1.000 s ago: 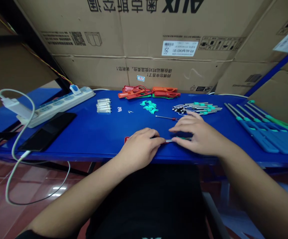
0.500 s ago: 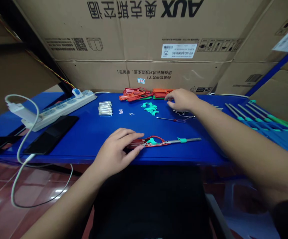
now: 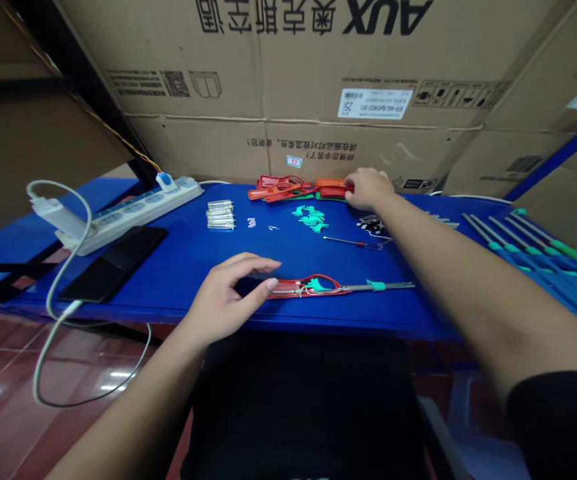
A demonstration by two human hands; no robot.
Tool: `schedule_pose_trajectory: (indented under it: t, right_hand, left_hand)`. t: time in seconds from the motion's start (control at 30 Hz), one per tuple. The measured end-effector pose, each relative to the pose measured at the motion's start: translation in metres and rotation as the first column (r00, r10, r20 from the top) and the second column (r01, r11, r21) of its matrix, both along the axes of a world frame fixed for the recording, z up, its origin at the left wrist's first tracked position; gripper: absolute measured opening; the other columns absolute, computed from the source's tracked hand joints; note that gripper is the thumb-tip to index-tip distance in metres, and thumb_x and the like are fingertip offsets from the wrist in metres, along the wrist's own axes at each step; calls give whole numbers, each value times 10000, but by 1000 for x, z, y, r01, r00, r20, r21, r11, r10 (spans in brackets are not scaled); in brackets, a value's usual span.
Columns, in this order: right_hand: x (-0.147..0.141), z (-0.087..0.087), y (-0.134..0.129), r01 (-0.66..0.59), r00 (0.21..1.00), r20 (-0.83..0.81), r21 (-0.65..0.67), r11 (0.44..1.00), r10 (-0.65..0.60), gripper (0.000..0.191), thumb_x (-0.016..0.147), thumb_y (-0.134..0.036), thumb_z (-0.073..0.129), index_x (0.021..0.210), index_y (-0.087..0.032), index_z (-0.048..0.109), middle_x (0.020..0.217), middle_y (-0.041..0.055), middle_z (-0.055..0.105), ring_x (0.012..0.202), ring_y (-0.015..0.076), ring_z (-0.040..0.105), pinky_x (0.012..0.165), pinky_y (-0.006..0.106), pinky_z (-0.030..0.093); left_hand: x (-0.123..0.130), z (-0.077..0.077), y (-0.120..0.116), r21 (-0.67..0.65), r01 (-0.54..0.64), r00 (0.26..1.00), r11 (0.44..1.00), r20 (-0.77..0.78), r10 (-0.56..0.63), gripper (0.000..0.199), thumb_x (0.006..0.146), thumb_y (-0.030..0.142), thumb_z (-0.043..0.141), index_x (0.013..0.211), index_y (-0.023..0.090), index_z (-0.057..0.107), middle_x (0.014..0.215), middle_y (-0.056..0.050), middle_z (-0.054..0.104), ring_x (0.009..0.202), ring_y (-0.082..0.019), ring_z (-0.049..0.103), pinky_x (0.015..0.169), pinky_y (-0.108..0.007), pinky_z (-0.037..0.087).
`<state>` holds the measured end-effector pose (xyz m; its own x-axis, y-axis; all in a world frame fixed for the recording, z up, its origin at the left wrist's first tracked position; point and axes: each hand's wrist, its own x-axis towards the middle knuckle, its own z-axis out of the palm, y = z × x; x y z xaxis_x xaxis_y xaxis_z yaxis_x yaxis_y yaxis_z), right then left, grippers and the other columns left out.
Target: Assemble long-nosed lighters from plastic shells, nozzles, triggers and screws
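A red casing (image 3: 293, 291) lies near the table's front edge, with a teal piece, thin wires and a metal rod pointing right. At its left end is my left hand (image 3: 231, 288), thumb and fingers apart, the thumb beside the casing's end. My right hand (image 3: 371, 189) reaches to the back, at the right end of the stacked orange casings (image 3: 332, 189); its fingertips are partly hidden, so a grip cannot be made out. Red casings (image 3: 281, 189) lie left of that stack. In front are small teal parts (image 3: 311, 217) and a thin screwdriver (image 3: 343, 241).
Metal cylinders (image 3: 220, 215), tiny pink parts (image 3: 251, 223) and black-and-white wired parts (image 3: 371, 225) lie mid-table. A phone (image 3: 113, 263) and power strip (image 3: 133, 213) are left. Blue casings with rods (image 3: 543, 263) lie right. Cardboard (image 3: 298, 80) stands behind.
My left hand has opened and drawn back from the red casing, uncovering its left end. My right hand has moved farther back, against the orange stack. The view has shifted slightly.
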<state>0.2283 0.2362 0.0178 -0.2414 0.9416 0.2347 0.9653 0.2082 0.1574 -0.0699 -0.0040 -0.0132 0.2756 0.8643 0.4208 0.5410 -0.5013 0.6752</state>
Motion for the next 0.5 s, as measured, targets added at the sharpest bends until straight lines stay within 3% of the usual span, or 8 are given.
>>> schedule_pose_trajectory:
  t: [0.1,0.33,0.5]
  right_hand:
    - [3,2,6,38,999,-7,-9,999,-38,448,887,-353,509,1283,-239,684,1249,146,661,1139,341,551,931,460,416]
    - [13,-3,17,114,993,-1,-57,992,-114,335,877,-353,554,1115,-271,775,1131,119,717,1090,332,577,927,472,414]
    - [18,-4,23,108,994,-13,-44,993,-109,307,896,-370,557,1089,-288,782,1107,101,721,1093,322,563,940,471,406]
  left_hand:
    - [-2,0,0,-22,-20,998,1000,52,21,251,913,370,660,1106,223,727,1066,-51,712,995,-190,667,893,-307,535]
    - [-4,-2,3,-99,-53,976,994,207,73,269,915,419,655,1056,206,738,1003,-57,719,917,-183,669,807,-292,545]
    - [-5,-2,3,-120,-87,968,989,226,112,296,907,455,651,1045,210,743,1000,-59,732,909,-196,669,808,-318,548]
